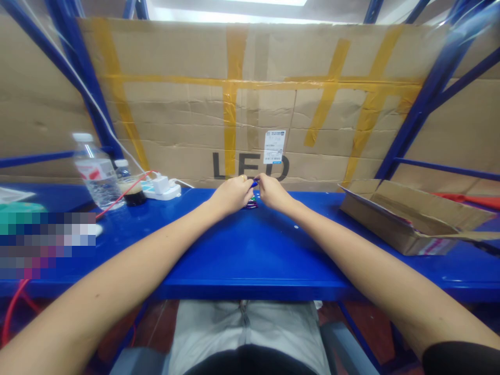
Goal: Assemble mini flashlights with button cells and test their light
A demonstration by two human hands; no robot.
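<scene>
Blue tabletop (253, 250), taped cardboard (269, 112) behind

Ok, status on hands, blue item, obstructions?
Left hand closed on small blue item; right hand at its end, grip unclear. Dark shiny item below, partly hidden. Open cardboard box off to the right.

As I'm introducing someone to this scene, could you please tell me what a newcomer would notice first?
Probably the huge taped cardboard lettered LED, filling the background. Before it, centred above the blue table, the left hand and right hand meet at a small blue item. An open box lies to the right.
</scene>
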